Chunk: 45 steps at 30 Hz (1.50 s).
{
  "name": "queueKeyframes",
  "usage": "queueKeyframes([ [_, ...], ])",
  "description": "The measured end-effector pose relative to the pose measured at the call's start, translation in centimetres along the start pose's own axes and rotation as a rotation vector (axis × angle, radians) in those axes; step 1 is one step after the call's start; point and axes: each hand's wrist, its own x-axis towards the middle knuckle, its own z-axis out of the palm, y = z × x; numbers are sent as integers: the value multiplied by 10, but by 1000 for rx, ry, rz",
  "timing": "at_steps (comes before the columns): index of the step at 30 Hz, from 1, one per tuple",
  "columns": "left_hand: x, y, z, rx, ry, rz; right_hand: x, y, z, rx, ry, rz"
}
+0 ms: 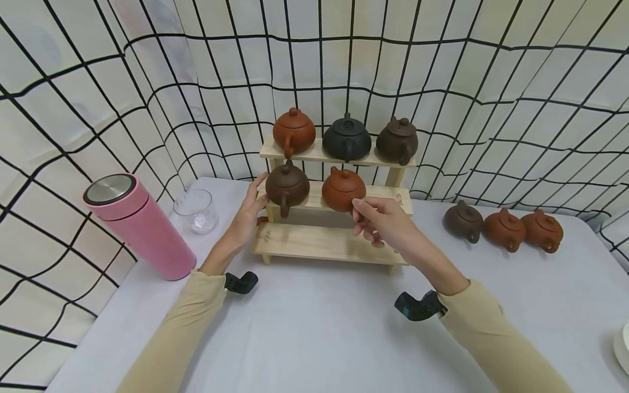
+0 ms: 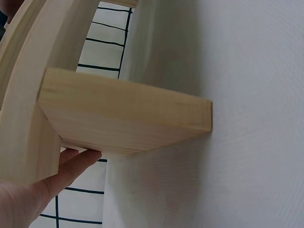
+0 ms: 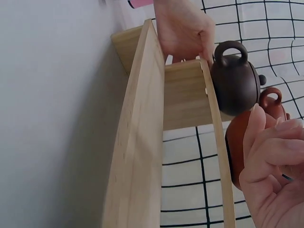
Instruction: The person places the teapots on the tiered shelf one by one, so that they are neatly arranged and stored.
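My right hand (image 1: 388, 221) pinches the handle of a reddish-brown clay teapot (image 1: 343, 188) on the middle tier of a wooden display stand (image 1: 326, 243). The handle itself is hidden behind the fingers. In the right wrist view, that teapot's body (image 3: 236, 140) shows partly behind the curled fingers. With my left hand (image 1: 242, 221) I hold the stand's left end; its fingers (image 2: 78, 166) reach behind the side support in the left wrist view. Close beside that hand, a dark brown teapot (image 1: 287, 185) sits on the same tier.
Along the top tier stand a reddish teapot (image 1: 294, 131), a black teapot (image 1: 346, 139) and a dark brown teapot (image 1: 397, 140). Three small teapots (image 1: 504, 229) line the table at right. A pink flask (image 1: 147, 232) and a clear glass (image 1: 196, 213) stand left. Black-lined netting (image 1: 319, 63) encloses the table.
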Motion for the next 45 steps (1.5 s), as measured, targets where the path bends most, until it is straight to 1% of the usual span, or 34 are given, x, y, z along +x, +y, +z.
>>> queueKeyframes([
  [6, 1, 1, -1, 3, -1, 2, 4, -4, 15, 30, -27, -9],
  [11, 3, 3, -1, -12, -2, 12, 8, -8, 25, 84, -35, -27],
  [20, 4, 5, 1, -22, -1, 11, 8, -9, 31, 134, -30, -40],
  [24, 4, 5, 1, -30, -4, 14, 7, -6, 30, 132, -31, -55],
  [27, 1, 4, -1, -20, -2, 1, 4, -3, 29, 99, -54, -54],
  [29, -2, 4, -3, -6, -1, -5, 0, -1, 26, 57, -82, -54],
  [31, -5, 3, -6, 5, 1, -8, -5, 1, 19, 0, -112, -58],
  [33, -5, 1, -6, 7, -1, -3, -12, 1, 6, -47, -135, -71],
  [35, -3, 1, -5, -1, -6, 2, -20, 3, -11, -91, -139, -93],
  [37, -2, 0, -4, -8, -8, 3, -29, 6, -31, -122, -120, -109],
  [40, -2, 0, -2, -3, -8, 0, -43, 18, -62, -161, -45, -114],
  [42, -2, 1, -1, 3, -8, 1, -53, 29, -84, -173, 20, -89],
  [45, -2, 1, 0, 9, -9, 6, -65, 53, -118, -188, 113, -52],
])
